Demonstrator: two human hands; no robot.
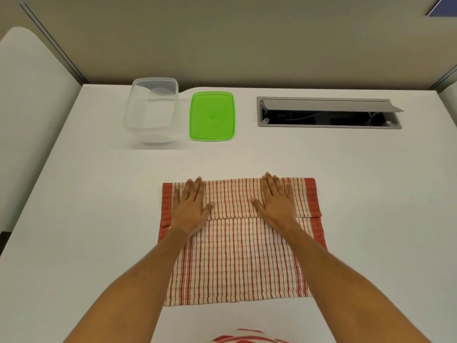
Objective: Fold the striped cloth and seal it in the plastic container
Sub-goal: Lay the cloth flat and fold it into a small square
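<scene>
White bench. Far left: clear plastic container, upright, lid off. Just right of it, apart: green lid lying flat. Near centre: striped cloth spread flat, far edge folded over toward the person. Left hand flat on the left part of the fold, fingers straight, gripping nothing. Right hand same, on the right part. Far right: open cable hatch set in the bench.

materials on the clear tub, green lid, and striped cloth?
Clear tub: looks like thin transparent plastic, glossy; the table shows through its walls.
Green lid: opaque bright plastic, smooth, with a moulded rim.
Striped cloth: woven fabric, probably cotton, matte; it holds a soft fold under both flat hands.
</scene>
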